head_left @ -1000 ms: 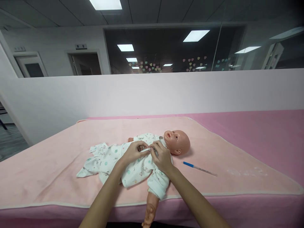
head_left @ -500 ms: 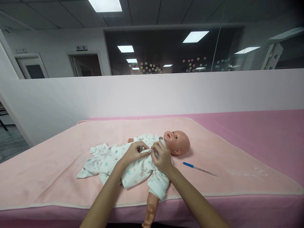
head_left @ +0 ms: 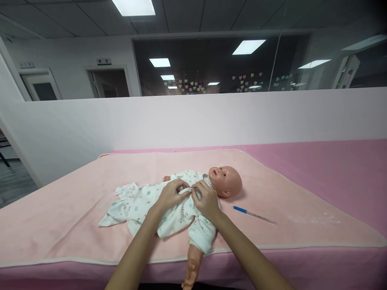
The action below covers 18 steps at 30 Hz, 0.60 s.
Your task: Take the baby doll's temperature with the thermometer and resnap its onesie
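Observation:
A baby doll (head_left: 228, 181) lies on its back, its head to the right, dressed in a white patterned romper (head_left: 175, 220). Over the doll's chest, my left hand (head_left: 173, 194) pinches the edge of the romper's front opening. My right hand (head_left: 206, 198) grips the same edge close beside it, near the doll's neck. The fingertips of both hands almost meet, and what lies between them is mostly hidden. One bare doll arm (head_left: 193, 264) sticks out of its sleeve toward me, over the near edge.
A thermometer-like stick with a blue cap (head_left: 240, 209) lies right of the doll. Beneath everything is a peach blanket (head_left: 75, 193) on a pink padded surface (head_left: 338, 173). A low white wall (head_left: 193, 121) with glass above stands behind.
My hands have drawn slightly closer together at the romper's edge, and the strip of cloth between them shows less. The doll and the blue-capped stick stay in place.

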Available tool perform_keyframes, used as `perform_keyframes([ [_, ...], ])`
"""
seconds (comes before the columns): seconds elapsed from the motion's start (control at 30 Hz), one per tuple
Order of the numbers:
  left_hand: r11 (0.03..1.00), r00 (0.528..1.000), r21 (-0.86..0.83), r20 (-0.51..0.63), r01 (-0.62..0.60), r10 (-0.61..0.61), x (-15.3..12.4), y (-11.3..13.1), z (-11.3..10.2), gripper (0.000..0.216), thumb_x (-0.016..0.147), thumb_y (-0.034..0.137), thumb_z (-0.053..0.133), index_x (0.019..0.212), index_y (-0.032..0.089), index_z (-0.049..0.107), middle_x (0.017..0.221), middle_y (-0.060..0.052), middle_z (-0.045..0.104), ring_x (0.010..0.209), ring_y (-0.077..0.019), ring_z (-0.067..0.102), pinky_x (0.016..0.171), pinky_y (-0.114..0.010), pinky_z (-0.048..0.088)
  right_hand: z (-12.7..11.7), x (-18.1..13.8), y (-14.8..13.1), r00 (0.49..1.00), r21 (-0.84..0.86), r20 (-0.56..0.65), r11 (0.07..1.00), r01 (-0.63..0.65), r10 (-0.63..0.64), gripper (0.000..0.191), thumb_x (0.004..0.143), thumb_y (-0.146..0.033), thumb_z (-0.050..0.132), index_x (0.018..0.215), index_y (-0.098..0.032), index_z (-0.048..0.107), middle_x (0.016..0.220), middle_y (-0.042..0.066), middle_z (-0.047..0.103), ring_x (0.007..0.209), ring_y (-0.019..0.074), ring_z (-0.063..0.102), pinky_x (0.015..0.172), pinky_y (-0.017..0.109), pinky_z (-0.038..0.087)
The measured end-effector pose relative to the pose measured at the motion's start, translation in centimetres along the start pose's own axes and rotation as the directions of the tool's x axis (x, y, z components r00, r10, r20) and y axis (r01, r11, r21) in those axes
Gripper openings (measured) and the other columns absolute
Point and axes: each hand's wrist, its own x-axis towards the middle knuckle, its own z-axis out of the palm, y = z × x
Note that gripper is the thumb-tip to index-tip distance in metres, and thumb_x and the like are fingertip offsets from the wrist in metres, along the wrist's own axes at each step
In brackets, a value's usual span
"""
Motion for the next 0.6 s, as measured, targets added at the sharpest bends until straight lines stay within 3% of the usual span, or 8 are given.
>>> perform_keyframes([
  [0.3,0.986,1.0,0.167,-0.002,0.007,-0.006,-0.1,0.3,0.3,0.02,0.077,0.035,0.05,0.082,0.02,0.062,0.08,-0.002,0.058,0.076,-0.0158,0.052,0.059,-0.024,0.036,0.1,0.1,0.2,0.999,-0.009,0.037,1.0,-0.029,0.03,0.014,0.08,-0.016,0.044,0.078,-0.02,0.058,0.074,0.0,0.06,0.067,0.0122,0.055,0.061,0.022,0.036],
  [0.6,0.939,0.998,0.338,-0.018,-0.056,0.066,-0.5,-0.2,1.1,0.019,0.083,0.033,0.044,0.086,0.02,0.058,0.087,-0.003,0.059,0.083,-0.0169,0.054,0.065,-0.026,0.039,0.4,0.0,0.3,0.998,-0.036,0.047,0.999,-0.034,0.036,0.014,0.079,-0.014,0.044,0.076,-0.02,0.057,0.072,0.0,0.06,0.067,0.0127,0.055,0.062,0.022,0.035],
])
